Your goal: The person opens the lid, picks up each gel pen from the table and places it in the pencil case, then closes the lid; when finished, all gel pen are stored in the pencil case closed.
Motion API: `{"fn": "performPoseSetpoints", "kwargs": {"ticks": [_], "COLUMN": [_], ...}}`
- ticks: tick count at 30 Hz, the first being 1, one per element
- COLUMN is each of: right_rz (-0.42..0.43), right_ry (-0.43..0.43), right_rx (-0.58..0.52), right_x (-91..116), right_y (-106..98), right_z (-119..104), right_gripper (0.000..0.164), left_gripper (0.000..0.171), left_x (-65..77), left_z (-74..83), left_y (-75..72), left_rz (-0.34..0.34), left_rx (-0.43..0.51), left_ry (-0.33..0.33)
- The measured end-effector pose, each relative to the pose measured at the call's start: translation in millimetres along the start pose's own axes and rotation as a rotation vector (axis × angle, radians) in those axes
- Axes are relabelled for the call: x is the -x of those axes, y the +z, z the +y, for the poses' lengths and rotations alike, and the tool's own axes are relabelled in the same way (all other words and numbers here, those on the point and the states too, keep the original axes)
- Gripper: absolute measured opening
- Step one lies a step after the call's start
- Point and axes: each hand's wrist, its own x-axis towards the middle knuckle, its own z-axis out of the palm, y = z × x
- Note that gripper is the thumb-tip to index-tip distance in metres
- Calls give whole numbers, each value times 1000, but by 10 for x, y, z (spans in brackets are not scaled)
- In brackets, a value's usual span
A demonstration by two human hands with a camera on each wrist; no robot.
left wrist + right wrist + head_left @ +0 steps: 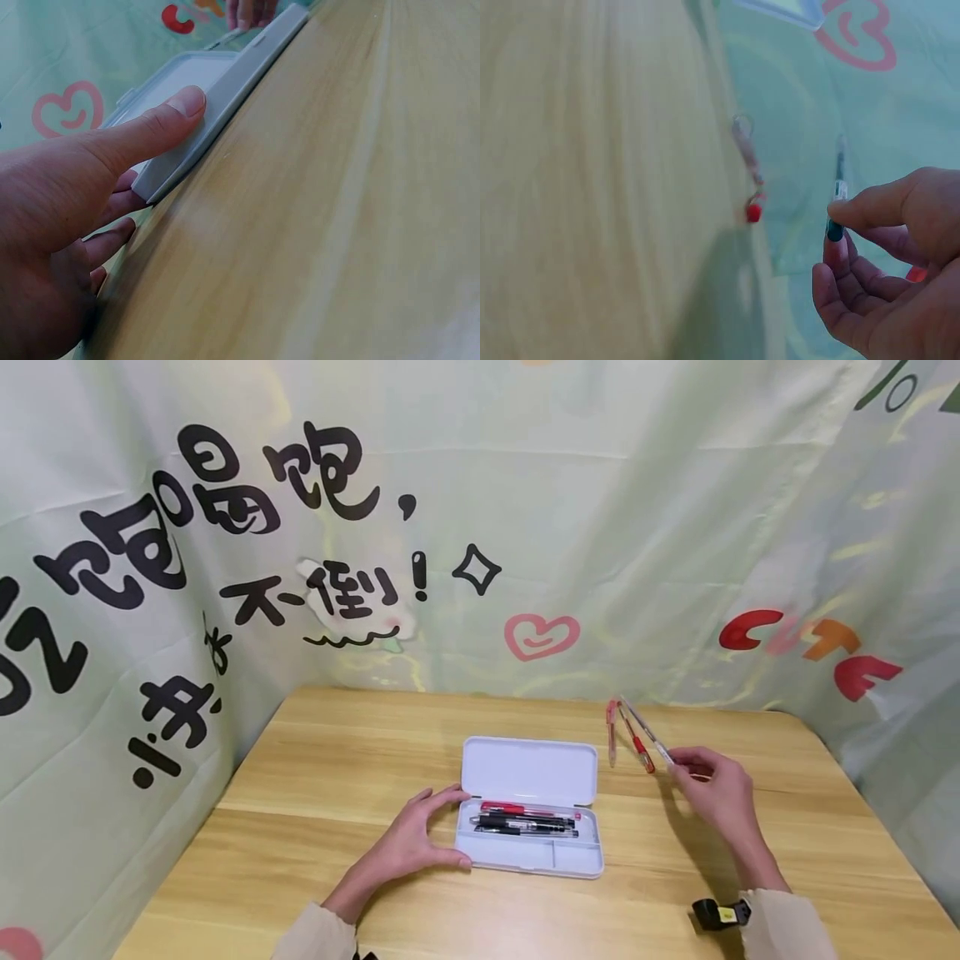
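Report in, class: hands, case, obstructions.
Left hand holding case. Right hand pinching pen. Case open, pens inside. Two loose pens between held pen and case.

- A bare right hand (907, 259) pinches a slim, clear-barrelled pen with a white label and dark end (841, 189) between thumb and forefinger, its far end pointing up from the grip.
- Left of the grip, blurred red-and-clear plastic pens (746, 146) lie on a pale brown wooden tabletop (615, 150).
- Above the grip, a pink heart outline (847, 30) marks pale green cloth (799, 112).
- Up and left, a whitish, rounded corner (789, 9) shows.
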Motion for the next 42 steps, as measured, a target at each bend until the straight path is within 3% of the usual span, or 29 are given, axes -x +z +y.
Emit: {"fn": "performPoseSetpoints", "kwargs": {"ticks": [8, 13, 18, 27, 35, 42], "right_rz": [-43, -78, -166, -306, -458, -500], "right_ry": [-131, -205, -265, -354, -416, -443], "right_rx": [-172, -157, -167, -298, -210, -103], "right_x": [74, 134, 177, 305, 361, 370], "right_y": [34, 101, 240, 531, 689, 724], "right_z": [-233, -352, -439, -521, -513, -549], "right_gripper": [20, 18, 17, 25, 28, 26], "left_gripper": [89, 89, 89, 87, 87, 88], "left_x": [-8, -25, -19, -5, 1, 8], "left_z": [25, 32, 17, 1, 12, 8], "left_y": [-28, -31, -29, -27, -11, -11], "left_rz": [1, -11, -4, -4, -7, -2], "left_rx": [-5, -10, -8, -9, 2, 11], "left_ry": [12, 17, 21, 14, 2, 11]}}
